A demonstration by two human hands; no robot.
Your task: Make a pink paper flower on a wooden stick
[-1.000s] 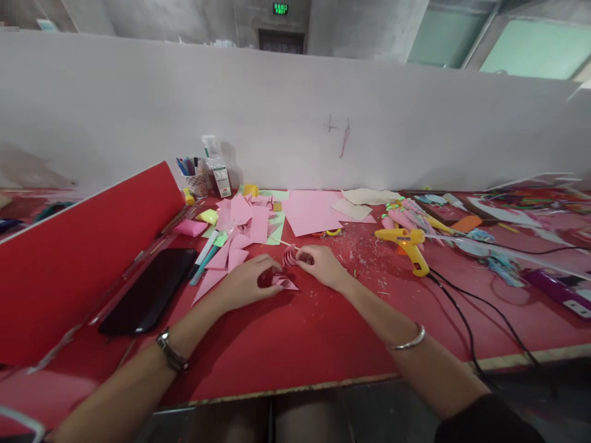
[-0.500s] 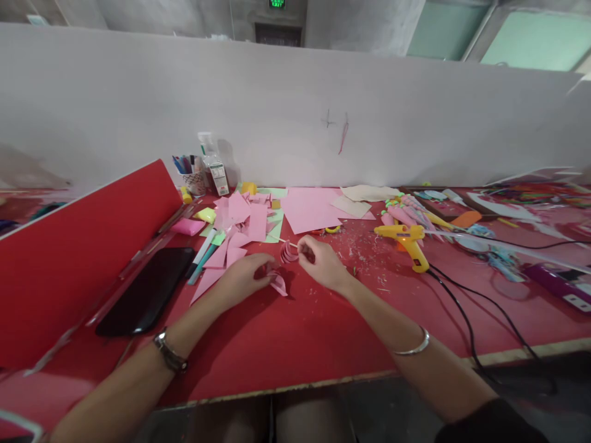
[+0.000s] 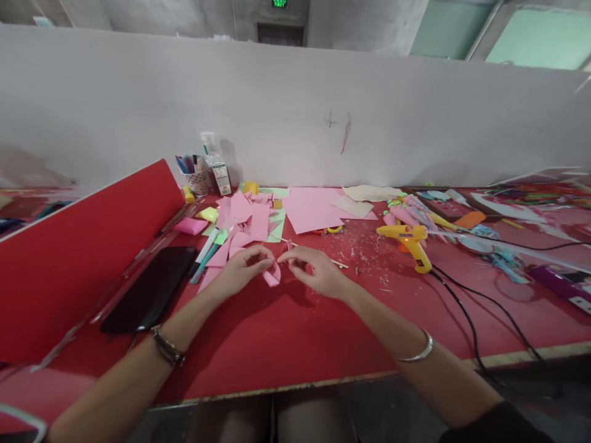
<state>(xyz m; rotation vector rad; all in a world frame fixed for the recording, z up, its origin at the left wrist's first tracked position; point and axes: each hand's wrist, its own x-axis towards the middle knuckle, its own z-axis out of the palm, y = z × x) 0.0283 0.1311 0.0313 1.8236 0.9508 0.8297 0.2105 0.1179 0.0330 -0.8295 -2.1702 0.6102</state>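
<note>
My left hand [image 3: 247, 266] pinches a small curved piece of pink paper [image 3: 272, 277] between thumb and fingers, just above the red table. Close by on the right, my right hand [image 3: 314, 269] has its thumb and index finger apart, the index fingertip reaching towards that paper; whether it touches cannot be made out. Behind the right hand's fingers shows a curled pink paper strip [image 3: 289, 245], partly hidden. A thin pale stick [image 3: 340, 264] lies behind the same hand, its middle covered.
Cut pink paper pieces [image 3: 259, 221] and a large pink sheet [image 3: 311, 210] lie at the back. A yellow glue gun [image 3: 409, 240] with a black cable stands right. A black phone-like slab [image 3: 150, 289], markers [image 3: 205, 249] and a red board [image 3: 87, 246] are left.
My right hand has let go of the stick with the curled strip and moved slightly down, its fingers opening towards the left hand. The left hand has raised its pink paper slightly.
</note>
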